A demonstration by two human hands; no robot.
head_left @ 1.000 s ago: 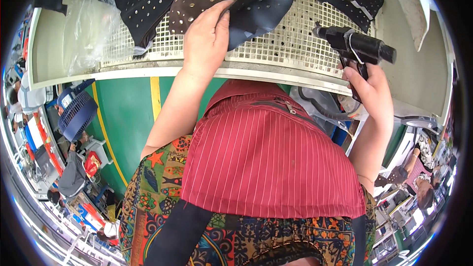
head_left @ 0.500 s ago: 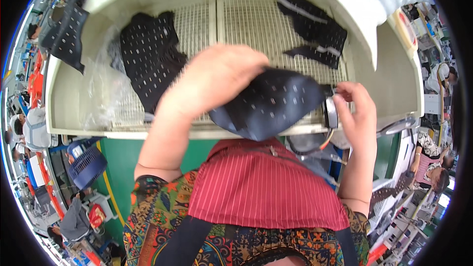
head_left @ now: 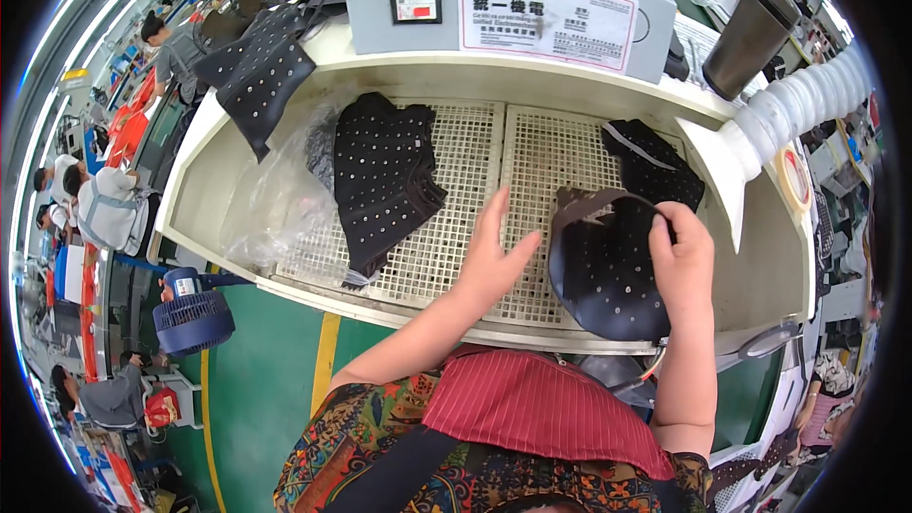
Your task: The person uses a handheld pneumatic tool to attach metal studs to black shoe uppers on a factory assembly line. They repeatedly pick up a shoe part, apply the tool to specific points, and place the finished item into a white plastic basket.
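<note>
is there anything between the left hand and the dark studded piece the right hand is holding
Nothing visible. The left hand rests open on the bare grid table, just left of the studded piece that the right hand grips; only open grid lies between them. The stack sits farther left.

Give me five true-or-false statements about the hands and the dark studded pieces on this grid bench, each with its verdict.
1. The right hand grips a dark studded piece. True.
2. The left hand holds a power tool. False: it is open and holds nothing, over the white grid.
3. A stack of dark studded pieces lies on the grid to the left of the hands. True.
4. The clear plastic bag lies at the bench's right end. False: it is at the left end.
5. A blue fan sits below the bench's left edge. True.
</note>
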